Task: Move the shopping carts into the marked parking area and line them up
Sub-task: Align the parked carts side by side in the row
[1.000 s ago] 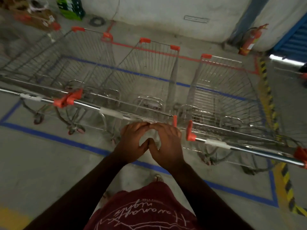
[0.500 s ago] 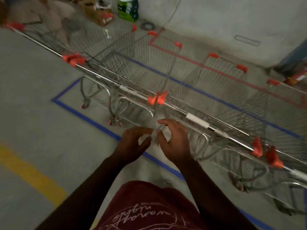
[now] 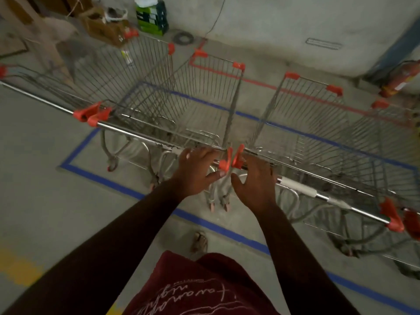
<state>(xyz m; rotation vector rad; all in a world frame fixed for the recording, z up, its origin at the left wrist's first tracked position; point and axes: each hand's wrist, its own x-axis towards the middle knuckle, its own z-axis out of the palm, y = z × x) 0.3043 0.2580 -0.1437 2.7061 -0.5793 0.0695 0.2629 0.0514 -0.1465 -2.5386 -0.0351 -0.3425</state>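
Observation:
Several wire shopping carts with chrome handles and orange end caps stand side by side inside a blue tape outline [image 3: 113, 183] on the floor. My left hand [image 3: 195, 172] lies over the right end of one cart's handle [image 3: 145, 138], fingers curled over the bar. My right hand [image 3: 254, 178] curls over the left end of the neighbouring cart's handle [image 3: 318, 194]. The two handles' orange caps [image 3: 230, 159] almost touch between my thumbs. Another cart [image 3: 52, 87] stands at the far left, and a further one [image 3: 406, 133] is cut off at the right edge.
A red tape line [image 3: 261, 81] runs behind the carts near the wall. A fire extinguisher [image 3: 400, 80] leans at the right. Cardboard boxes [image 3: 102, 26], a green carton [image 3: 152, 17] and a coiled cable [image 3: 183, 38] sit at the back. Yellow floor paint [image 3: 18, 264] marks the lower left.
My hands, pressed together in front of the handles before, have moved apart and forward, each onto a separate cart handle. My view swung left, then partly back right.

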